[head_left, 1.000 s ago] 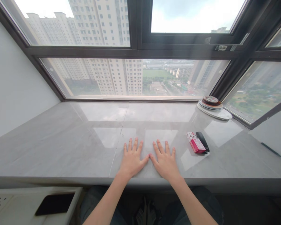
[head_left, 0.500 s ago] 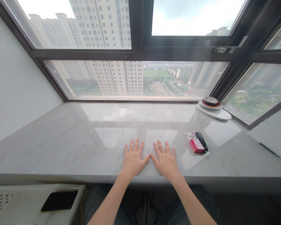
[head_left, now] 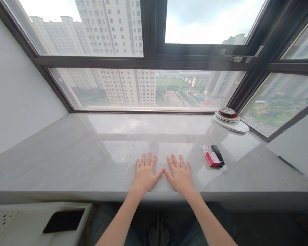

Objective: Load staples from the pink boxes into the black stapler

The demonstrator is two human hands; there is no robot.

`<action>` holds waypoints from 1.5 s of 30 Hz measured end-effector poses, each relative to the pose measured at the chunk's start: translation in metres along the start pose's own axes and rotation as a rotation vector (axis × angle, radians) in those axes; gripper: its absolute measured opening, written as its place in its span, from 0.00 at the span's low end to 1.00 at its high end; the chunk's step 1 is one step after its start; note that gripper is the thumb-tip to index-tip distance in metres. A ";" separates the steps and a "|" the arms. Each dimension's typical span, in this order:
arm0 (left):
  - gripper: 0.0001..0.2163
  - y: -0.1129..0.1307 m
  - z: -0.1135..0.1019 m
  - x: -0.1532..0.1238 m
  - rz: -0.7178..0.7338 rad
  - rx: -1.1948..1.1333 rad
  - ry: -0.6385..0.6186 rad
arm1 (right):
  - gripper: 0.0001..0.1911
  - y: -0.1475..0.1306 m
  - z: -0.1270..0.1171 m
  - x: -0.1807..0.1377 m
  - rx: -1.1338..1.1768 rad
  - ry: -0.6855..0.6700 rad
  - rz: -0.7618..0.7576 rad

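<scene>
Both my hands lie flat on a glossy grey marble windowsill, near its front edge, with fingers spread and nothing held. The thumb tips of my left hand and my right hand meet in the middle. To the right of my right hand is a small pink-and-white box. A black object, smooth and elongated, lies against the box's right side; its kind is unclear.
A stack of plates stands in the far right corner by the window frame. Below the sill on the left, a black phone-like slab rests on a cream-coloured surface. A wall bounds the left side.
The view has shifted slightly, so the window, plates and box appear a little displaced. My hands keep the same flat pose on the sill.
</scene>
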State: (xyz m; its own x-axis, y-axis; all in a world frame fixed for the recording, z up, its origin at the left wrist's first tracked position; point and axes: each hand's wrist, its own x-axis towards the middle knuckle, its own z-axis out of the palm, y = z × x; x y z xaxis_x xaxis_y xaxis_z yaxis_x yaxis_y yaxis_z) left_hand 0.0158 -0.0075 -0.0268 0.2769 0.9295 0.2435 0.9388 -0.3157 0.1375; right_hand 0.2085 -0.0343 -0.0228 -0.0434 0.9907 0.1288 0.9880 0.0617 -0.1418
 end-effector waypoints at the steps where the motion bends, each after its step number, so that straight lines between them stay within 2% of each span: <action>1: 0.35 0.000 0.000 0.000 -0.001 0.001 0.001 | 0.35 0.000 0.000 0.000 -0.001 0.001 -0.001; 11: 0.33 -0.002 0.000 -0.002 0.009 0.015 0.003 | 0.35 0.001 0.001 0.001 0.025 0.002 -0.006; 32: 0.31 -0.001 -0.007 0.000 0.009 0.000 -0.017 | 0.33 0.004 -0.017 0.003 0.082 -0.021 0.014; 35: 0.31 -0.002 -0.004 0.001 0.009 0.003 -0.016 | 0.33 0.002 -0.015 0.004 0.124 -0.002 0.013; 38: 0.31 -0.003 -0.001 0.001 0.008 0.002 -0.013 | 0.30 0.006 -0.015 0.004 0.277 0.052 0.002; 41: 0.31 -0.004 0.001 0.001 0.013 -0.015 -0.018 | 0.28 0.034 -0.025 0.004 0.507 0.223 0.047; 43: 0.31 -0.005 0.002 0.001 0.014 -0.022 -0.018 | 0.29 0.076 -0.039 0.006 0.556 0.440 0.156; 45: 0.31 -0.005 0.002 0.001 0.009 -0.022 -0.016 | 0.31 0.132 -0.054 0.012 0.478 0.609 0.328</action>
State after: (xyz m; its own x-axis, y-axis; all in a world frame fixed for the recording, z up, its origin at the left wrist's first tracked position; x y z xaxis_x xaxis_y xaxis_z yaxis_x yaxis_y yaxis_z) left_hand 0.0115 -0.0050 -0.0290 0.2890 0.9295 0.2292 0.9315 -0.3283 0.1568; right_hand 0.3468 -0.0208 0.0134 0.4578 0.7376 0.4963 0.7616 -0.0374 -0.6470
